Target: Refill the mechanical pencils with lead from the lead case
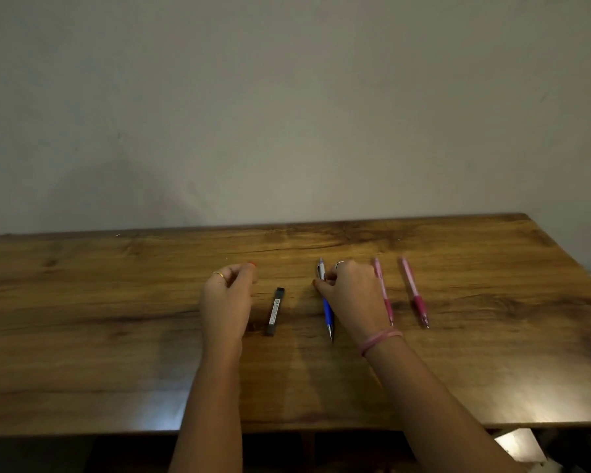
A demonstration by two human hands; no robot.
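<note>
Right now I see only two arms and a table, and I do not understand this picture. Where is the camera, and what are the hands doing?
There is no machine here. A person wears one camera on the head, looking forward and down, so you see their own arms. On the wooden table lie a dark lead case, a blue mechanical pencil and two pink mechanical pencils, one partly behind the hand and one further right. The right hand pinches the blue pencil, which seems to rest on the table. The left hand is beside the lead case, fingers loosely curled, holding nothing.
</note>
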